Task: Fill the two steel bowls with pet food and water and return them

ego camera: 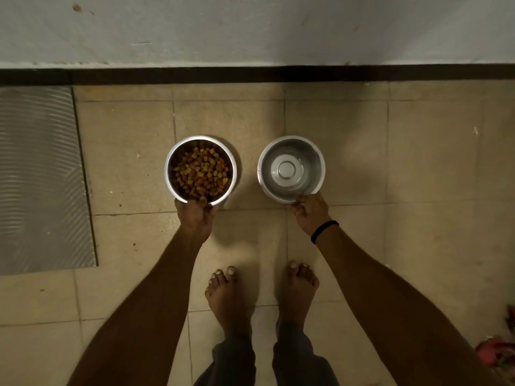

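— What are you holding in your left hand [196, 217]?
— You're gripping the near rim of the steel bowl of kibble [200, 170], thumb lying over the edge, fingers curling underneath.

— And your right hand [309, 211]?
— It's pinching the near rim of the steel bowl of water [291, 169]; a black band [324, 231] is circling that wrist.

— How are the bowls sitting?
— Side by side over the beige tiled floor [418, 162], apart from each other, near the dark skirting [250, 74] under the white wall [250, 26]. Whether they're touching the tiles, you can't tell.

— Anything else around you?
— A grey ribbed mat [41, 176] is lying to your left, and your bare feet [227, 296] are standing just behind the bowls.
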